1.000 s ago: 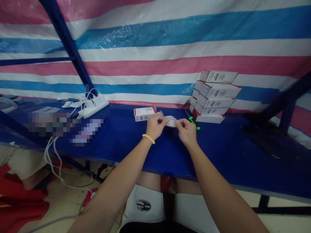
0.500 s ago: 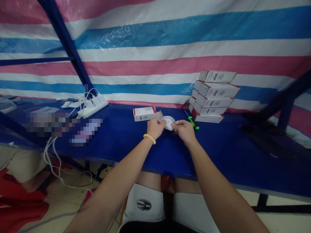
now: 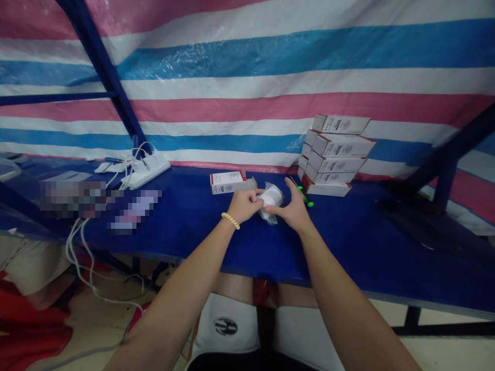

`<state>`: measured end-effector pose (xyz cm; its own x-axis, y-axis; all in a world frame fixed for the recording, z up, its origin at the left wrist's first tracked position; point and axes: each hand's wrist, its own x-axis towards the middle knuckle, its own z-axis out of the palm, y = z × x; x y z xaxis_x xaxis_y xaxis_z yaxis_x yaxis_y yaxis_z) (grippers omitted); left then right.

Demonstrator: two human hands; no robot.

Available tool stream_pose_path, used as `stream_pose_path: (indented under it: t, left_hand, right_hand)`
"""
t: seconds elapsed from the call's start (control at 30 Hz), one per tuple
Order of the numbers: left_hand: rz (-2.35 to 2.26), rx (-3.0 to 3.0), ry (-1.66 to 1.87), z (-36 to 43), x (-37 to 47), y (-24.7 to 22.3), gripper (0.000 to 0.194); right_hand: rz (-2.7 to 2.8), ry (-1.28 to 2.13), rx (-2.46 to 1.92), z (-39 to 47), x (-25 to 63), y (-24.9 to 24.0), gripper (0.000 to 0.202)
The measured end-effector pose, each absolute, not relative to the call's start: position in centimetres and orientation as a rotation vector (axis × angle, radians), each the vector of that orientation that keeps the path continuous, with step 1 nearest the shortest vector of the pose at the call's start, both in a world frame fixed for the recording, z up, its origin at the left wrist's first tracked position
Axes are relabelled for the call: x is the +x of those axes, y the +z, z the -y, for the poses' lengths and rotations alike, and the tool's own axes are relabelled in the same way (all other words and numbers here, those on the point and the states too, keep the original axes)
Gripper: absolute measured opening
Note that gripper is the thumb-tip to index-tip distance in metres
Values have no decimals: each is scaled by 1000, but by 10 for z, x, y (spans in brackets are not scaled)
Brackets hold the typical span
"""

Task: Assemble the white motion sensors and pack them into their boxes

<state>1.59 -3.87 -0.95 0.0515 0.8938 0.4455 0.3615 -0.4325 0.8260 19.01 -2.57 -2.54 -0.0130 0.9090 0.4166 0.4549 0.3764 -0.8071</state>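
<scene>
A white rounded object in a clear plastic bag (image 3: 272, 198) is between my hands, above the blue table. My left hand (image 3: 244, 205), with a yellow twisted band on the wrist, pinches the bag's left side. My right hand (image 3: 293, 207) has its thumb against the bag's lower right, while its fingers are spread away from it. What exactly the white object is cannot be made out. Just behind my left hand lies a white and red carton (image 3: 228, 182) with its right end flap open. A green-handled screwdriver (image 3: 307, 198) lies beyond my right hand, partly hidden by it.
Several white and red cartons (image 3: 338, 163) are stacked at the back right. A white power strip (image 3: 149, 172) with plugs and cables stands at the left, near a blue frame post (image 3: 119, 98). Dark items (image 3: 417, 219) lie on the blue table (image 3: 240, 252) at right. Striped sheeting hangs behind.
The white object has turned, and its clear bag now spreads around it. My right hand has gone from a pinch to spread fingers. My left hand keeps its hold.
</scene>
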Motion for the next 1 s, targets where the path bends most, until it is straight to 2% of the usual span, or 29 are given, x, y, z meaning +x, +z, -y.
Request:
stream_pose_path:
  t: [0.13, 0.27, 0.37, 0.5, 0.57, 0.73, 0.87, 1.0]
  left_hand:
    - [-1139, 1969, 1327, 39, 14, -9, 33]
    - [-1023, 2059, 1277, 38, 12, -11, 33]
    - [-994, 2061, 1278, 38, 11, -12, 33]
    - [-986, 1933, 1363, 38, 14, -14, 34]
    - [-991, 1816, 1442, 37, 17, -16, 37]
    - [-1076, 1493, 1611, 28, 20, -17, 25]
    - [-1550, 1570, 1703, 24, 11, -19, 9]
    - [-1940, 1970, 1536, 23, 3, -22, 39]
  right_hand:
    - [1857, 544, -1394, 33, 190, -24, 145]
    - [1939, 525, -1418, 35, 190, -21, 148]
    - [1991, 541, -1360, 36, 190, -18, 133]
    - [1943, 553, -1251, 39, 189, -15, 90]
    - [1867, 529, -1247, 40, 187, -13, 77]
    - [1711, 539, -1361, 39, 185, -12, 71]
    - [1609, 514, -1487, 37, 185, -14, 73]
    - [1528, 495, -1563, 36, 185, -13, 74]
